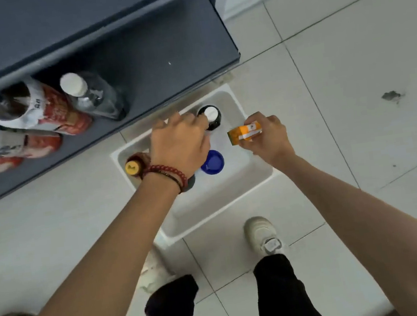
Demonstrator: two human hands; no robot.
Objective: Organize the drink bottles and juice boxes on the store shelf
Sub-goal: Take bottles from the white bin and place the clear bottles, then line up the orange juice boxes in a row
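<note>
Two grips: right grip (pixel 268 134) pinches juice box (pixel 244 132); left grip (pixel 181 143) seemingly touches white-capped bottle (pixel 211 114), closure unclear.

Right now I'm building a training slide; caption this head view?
Over a white floor bin, the right hand grips an orange juice box; the left hand reaches near a white-capped bottle.

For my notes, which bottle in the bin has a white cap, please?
The dark bottle, far corner; the others carry a blue cap and a yellow cap.
</note>
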